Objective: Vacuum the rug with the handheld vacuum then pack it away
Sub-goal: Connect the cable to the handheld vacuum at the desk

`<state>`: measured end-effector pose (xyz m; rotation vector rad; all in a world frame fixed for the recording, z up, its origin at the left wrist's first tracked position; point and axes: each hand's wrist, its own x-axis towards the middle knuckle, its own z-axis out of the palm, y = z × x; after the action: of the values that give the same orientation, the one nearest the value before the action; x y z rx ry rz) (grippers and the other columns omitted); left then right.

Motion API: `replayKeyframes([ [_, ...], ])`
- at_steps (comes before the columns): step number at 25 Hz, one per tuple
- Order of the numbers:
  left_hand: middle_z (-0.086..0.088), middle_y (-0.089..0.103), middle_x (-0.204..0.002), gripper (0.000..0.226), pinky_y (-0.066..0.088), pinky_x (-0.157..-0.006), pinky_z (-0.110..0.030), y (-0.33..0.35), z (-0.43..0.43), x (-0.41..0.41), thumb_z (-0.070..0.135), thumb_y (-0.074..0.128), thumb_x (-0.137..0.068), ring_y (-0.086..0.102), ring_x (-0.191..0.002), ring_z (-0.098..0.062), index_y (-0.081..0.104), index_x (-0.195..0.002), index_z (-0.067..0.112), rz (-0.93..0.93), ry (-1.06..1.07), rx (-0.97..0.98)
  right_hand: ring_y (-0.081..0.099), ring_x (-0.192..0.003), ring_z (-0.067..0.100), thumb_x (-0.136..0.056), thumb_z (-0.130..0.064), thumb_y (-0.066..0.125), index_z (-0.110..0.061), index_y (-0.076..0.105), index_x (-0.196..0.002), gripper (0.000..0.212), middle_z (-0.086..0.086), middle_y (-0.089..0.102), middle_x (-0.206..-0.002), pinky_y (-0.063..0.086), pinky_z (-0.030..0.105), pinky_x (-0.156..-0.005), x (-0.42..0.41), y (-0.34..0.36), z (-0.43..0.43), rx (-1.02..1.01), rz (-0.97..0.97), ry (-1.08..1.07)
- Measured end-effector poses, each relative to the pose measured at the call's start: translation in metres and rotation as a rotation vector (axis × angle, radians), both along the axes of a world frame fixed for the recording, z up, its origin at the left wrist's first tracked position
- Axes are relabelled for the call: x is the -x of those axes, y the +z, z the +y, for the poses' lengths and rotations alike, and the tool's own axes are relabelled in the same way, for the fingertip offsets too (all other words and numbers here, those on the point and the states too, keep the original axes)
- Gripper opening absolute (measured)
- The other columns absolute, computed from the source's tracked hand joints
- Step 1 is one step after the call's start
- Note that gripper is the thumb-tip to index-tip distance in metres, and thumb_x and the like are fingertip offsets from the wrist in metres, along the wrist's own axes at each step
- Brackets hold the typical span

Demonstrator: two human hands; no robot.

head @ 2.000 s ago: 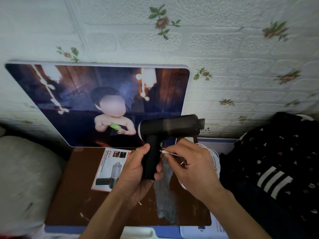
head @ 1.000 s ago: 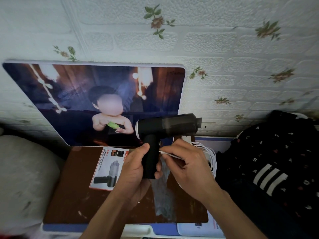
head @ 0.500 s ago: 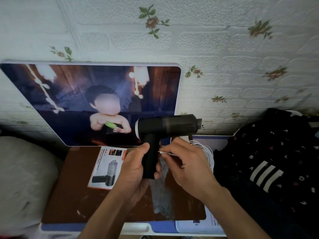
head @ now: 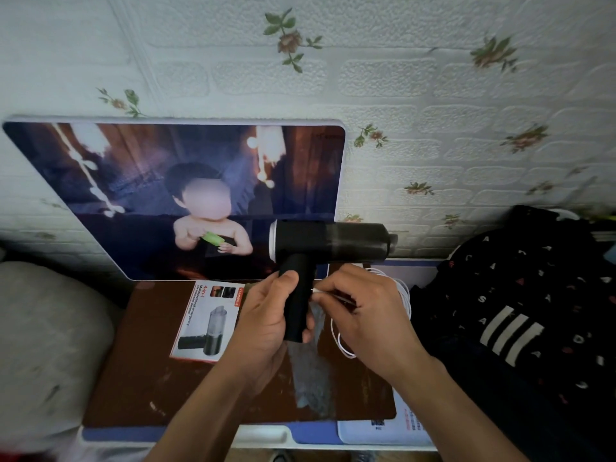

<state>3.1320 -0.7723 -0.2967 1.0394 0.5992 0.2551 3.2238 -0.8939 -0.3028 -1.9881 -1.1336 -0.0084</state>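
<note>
Hands, 2 in number, are both engaged at the handheld vacuum (head: 330, 241), which is held above the bench (head: 140, 378) with its handle (head: 296, 305) pointing down. The left hand (head: 263, 315) is wrapped round the handle, so that the body is steadied and the handle's right side is exposed. The right hand (head: 363, 315) is closed in a pinch on the plug (head: 315, 291) of a white cable (head: 404, 291), its tip touching the handle; whether it is seated cannot be told. The product box (head: 206, 321) and plastic bag (head: 313, 378) lie on the bench below, probably placed ready for packing away.
</note>
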Motion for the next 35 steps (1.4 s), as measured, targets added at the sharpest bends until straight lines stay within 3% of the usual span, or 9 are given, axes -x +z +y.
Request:
replayKeyframes([
  [6, -0.018, 0.055, -0.069, 0.027, 0.041, -0.041, -0.027, 0.0, -0.001, 0.001, 0.024, 0.045, -0.098, 0.052, -0.047, -0.021, 0.058, -0.097, 0.001, 0.047, -0.037, -0.055, 0.059, -0.072, 0.006, -0.085, -0.015, 0.075, -0.012, 0.073, -0.085, 0.003, -0.002, 0.068, -0.08, 0.044, 0.014, -0.067, -0.001, -0.002, -0.003, 0.021, 0.031, 0.041],
  [10, -0.021, 0.054, -0.07, 0.026, 0.041, -0.04, -0.028, 0.004, -0.001, -0.001, 0.023, 0.047, -0.098, 0.052, -0.047, -0.022, 0.061, -0.096, 0.001, 0.047, -0.041, -0.074, 0.06, -0.07, 0.002, -0.084, -0.019, 0.077, -0.015, 0.075, -0.088, 0.006, -0.005, 0.07, -0.078, 0.045, 0.011, -0.068, -0.002, -0.002, -0.007, 0.006, 0.094, 0.003],
  [15, -0.019, 0.056, -0.067, 0.032, 0.04, -0.041, -0.027, 0.004, 0.001, -0.004, 0.025, 0.047, -0.097, 0.051, -0.046, -0.023, 0.06, -0.098, -0.004, 0.038, -0.02, -0.039, 0.065, -0.077, 0.004, -0.087, -0.02, 0.074, -0.016, 0.076, -0.093, 0.008, -0.006, 0.072, -0.084, 0.051, 0.019, -0.072, -0.006, 0.0, -0.012, 0.009, 0.121, 0.022],
  [19, -0.017, 0.057, -0.063, 0.031, 0.04, -0.039, -0.027, 0.003, -0.003, -0.006, 0.025, 0.046, -0.097, 0.05, -0.044, -0.023, 0.059, -0.093, -0.003, 0.045, 0.008, -0.03, 0.057, -0.073, -0.003, -0.087, -0.015, 0.074, -0.015, 0.075, -0.09, 0.003, -0.009, 0.07, -0.081, 0.039, 0.004, -0.071, -0.005, 0.002, -0.011, 0.007, 0.083, 0.001],
  [21, -0.015, 0.058, -0.064, 0.029, 0.04, -0.039, -0.027, 0.002, -0.004, -0.008, 0.026, 0.048, -0.095, 0.051, -0.045, -0.022, 0.059, -0.091, 0.0, 0.038, 0.007, -0.033, 0.056, -0.074, -0.002, -0.087, -0.012, 0.074, -0.014, 0.074, -0.089, 0.003, -0.007, 0.069, -0.082, 0.038, 0.004, -0.071, -0.006, 0.001, -0.009, 0.002, 0.045, -0.01],
  [29, -0.01, 0.062, -0.068, 0.038, 0.049, -0.048, -0.028, -0.005, -0.005, -0.012, 0.038, 0.057, -0.084, 0.057, -0.053, -0.02, 0.062, -0.096, 0.002, 0.105, -0.054, -0.205, 0.064, -0.084, 0.012, -0.093, -0.015, 0.066, -0.013, 0.072, -0.098, 0.008, 0.0, 0.068, -0.091, 0.051, 0.029, -0.075, -0.016, -0.016, -0.006, 0.032, 0.057, 0.055],
  [35, -0.011, 0.061, -0.059, 0.036, 0.048, -0.046, -0.026, -0.012, 0.001, -0.021, 0.035, 0.065, -0.076, 0.057, -0.049, -0.018, 0.063, -0.089, 0.001, 0.19, -0.072, -0.251, 0.063, -0.087, 0.009, -0.094, -0.02, 0.063, -0.015, 0.071, -0.103, 0.012, -0.002, 0.068, -0.095, 0.052, 0.032, -0.077, -0.022, -0.025, -0.004, 0.047, 0.168, 0.055],
])
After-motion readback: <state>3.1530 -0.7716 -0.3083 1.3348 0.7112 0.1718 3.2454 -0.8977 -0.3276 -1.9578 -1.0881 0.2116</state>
